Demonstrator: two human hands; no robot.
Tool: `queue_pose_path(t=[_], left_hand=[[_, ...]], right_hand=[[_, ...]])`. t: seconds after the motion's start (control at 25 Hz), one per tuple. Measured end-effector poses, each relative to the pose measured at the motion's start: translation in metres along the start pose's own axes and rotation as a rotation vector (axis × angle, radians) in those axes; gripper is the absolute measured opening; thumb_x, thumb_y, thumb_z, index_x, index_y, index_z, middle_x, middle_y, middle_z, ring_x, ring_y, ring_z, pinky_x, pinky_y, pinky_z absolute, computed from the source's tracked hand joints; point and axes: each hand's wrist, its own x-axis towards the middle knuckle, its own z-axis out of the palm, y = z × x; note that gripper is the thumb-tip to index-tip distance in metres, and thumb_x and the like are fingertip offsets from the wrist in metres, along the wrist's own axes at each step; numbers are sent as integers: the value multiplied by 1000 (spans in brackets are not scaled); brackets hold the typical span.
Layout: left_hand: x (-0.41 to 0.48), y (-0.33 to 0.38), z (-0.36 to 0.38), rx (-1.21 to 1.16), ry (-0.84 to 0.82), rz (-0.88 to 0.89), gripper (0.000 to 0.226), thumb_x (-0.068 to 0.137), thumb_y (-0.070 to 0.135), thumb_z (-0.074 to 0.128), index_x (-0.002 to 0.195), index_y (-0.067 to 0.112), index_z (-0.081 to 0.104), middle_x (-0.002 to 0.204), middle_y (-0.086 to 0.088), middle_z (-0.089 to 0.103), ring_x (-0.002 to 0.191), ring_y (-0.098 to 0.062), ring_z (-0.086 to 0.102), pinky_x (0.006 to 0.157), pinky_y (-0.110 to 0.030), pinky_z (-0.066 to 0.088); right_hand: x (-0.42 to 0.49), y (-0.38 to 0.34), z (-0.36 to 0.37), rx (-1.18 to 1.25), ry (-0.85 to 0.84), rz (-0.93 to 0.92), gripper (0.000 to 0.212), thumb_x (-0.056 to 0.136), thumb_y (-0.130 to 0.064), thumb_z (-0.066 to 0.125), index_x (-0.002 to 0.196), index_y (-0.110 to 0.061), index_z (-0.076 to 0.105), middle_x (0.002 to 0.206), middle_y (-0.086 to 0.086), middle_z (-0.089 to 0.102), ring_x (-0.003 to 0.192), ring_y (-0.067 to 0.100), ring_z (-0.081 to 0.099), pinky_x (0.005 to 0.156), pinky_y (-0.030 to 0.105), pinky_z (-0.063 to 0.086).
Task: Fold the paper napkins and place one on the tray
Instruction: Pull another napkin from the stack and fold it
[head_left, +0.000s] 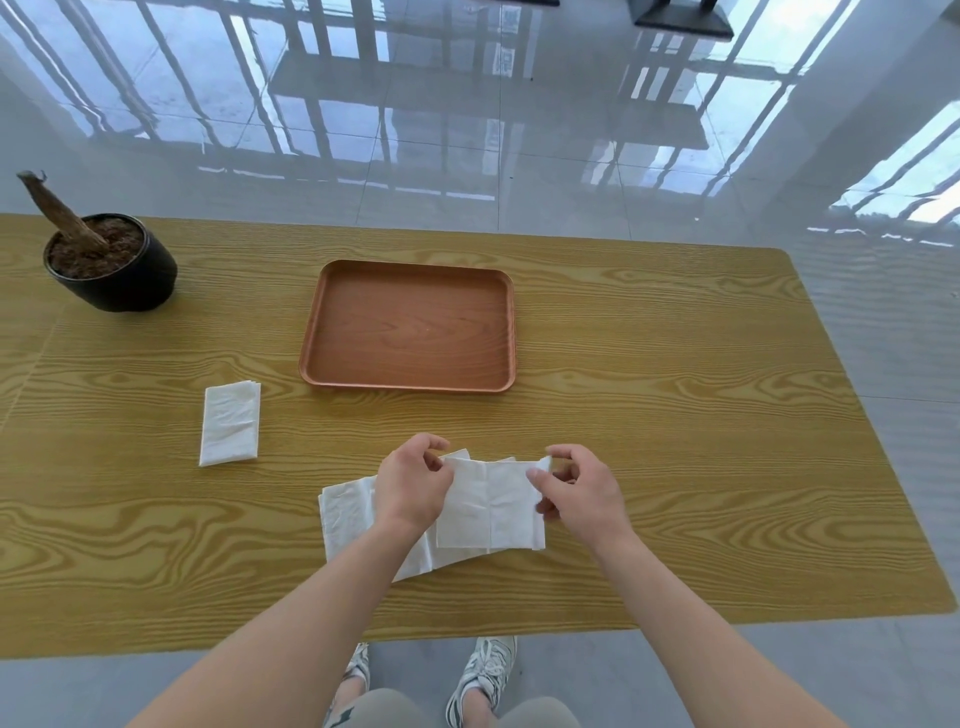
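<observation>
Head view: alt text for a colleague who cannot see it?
Left hand and right hand pinch the upper corners of a white napkin over a napkin stack. A folded napkin lies farther left; the tray beyond has no napkin yet.

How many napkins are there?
3: a folded napkin left of the tray, a held napkin between left hand and right hand, a bottom napkin beneath; more may hide there.

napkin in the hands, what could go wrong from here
1. The left hand and right hand pinch the napkin only near its top corners, so the thin paper could tear or the fold could come out crooked.
2. It overlaps the loose napkins beneath, so one of those might get dragged along or creased.
</observation>
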Motion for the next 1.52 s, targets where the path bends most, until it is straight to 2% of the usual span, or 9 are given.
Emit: queue_pose_path(t=[0.16, 0.24, 0.4, 0.56, 0.8, 0.96, 1.16, 1.28, 1.52], left_hand=[[-1, 2, -1, -7, -2, -1, 21, 87, 20, 68, 106, 27, 69, 75, 9, 64, 71, -7, 61, 59, -20, 46], [-2, 4, 0, -6, -1, 9, 21, 87, 19, 68, 107, 26, 69, 75, 10, 64, 71, -7, 61, 59, -19, 45], [-4, 8, 1, 3, 4, 77, 20, 89, 18, 67, 108, 23, 69, 76, 9, 64, 76, -9, 61, 67, -24, 50], [-6, 13, 1, -9, 23, 162, 22, 90, 12, 66, 110, 20, 66, 78, 5, 63, 76, -13, 60, 70, -27, 51], [1, 30, 3, -100, -15, 135, 23, 90, 17, 67, 110, 26, 62, 84, 5, 64, 71, -13, 59, 64, -28, 50], [9, 40, 9, -116, -32, 151, 23, 89, 19, 69, 109, 29, 65, 83, 8, 65, 68, -8, 59, 60, -22, 46], [20, 55, 16, -92, -140, 139, 29, 88, 21, 71, 117, 26, 65, 89, 7, 68, 77, -10, 64, 67, -25, 54], [13, 48, 14, 57, -117, 185, 38, 90, 22, 69, 128, 21, 61, 112, 5, 64, 102, -13, 61, 88, -31, 51], [-59, -8, -1, 163, -95, 448, 31, 80, 19, 73, 111, 20, 69, 107, 6, 61, 101, -15, 58, 86, -32, 49]], right_hand=[[-4, 0, 6, -48, -33, -57, 14, 94, -31, 69, 104, -21, 70, 88, 1, 74, 73, 15, 72, 71, 40, 62], [-3, 5, 4, -274, 39, -177, 10, 95, -24, 66, 102, -21, 72, 92, -7, 73, 79, 8, 66, 72, 29, 54], [3, 3, 6, -630, 27, -350, 29, 96, -21, 65, 125, -17, 65, 122, -5, 64, 109, 15, 56, 91, 29, 48], [10, 4, 10, -718, -42, -283, 40, 96, -25, 62, 135, -22, 57, 123, -5, 58, 117, 17, 48, 97, 31, 44], [13, 9, 8, -746, -27, -169, 4, 91, -25, 66, 92, -23, 63, 96, -5, 54, 100, 19, 52, 78, 29, 40], [3, 12, -3, -532, 10, -80, 12, 82, -22, 71, 79, -23, 59, 81, -8, 63, 80, 16, 59, 65, 28, 45], [-21, 16, -3, 58, -66, 250, 21, 80, -7, 77, 98, -10, 67, 78, 8, 72, 57, 15, 62, 52, 28, 51], [-36, 23, 7, 317, -32, 377, 21, 82, 3, 75, 102, 1, 66, 77, 11, 72, 55, 16, 61, 52, 30, 56], [-56, 37, 27, 524, -20, 462, 30, 84, -1, 77, 109, -1, 59, 82, 16, 71, 56, 19, 62, 51, 31, 56]])
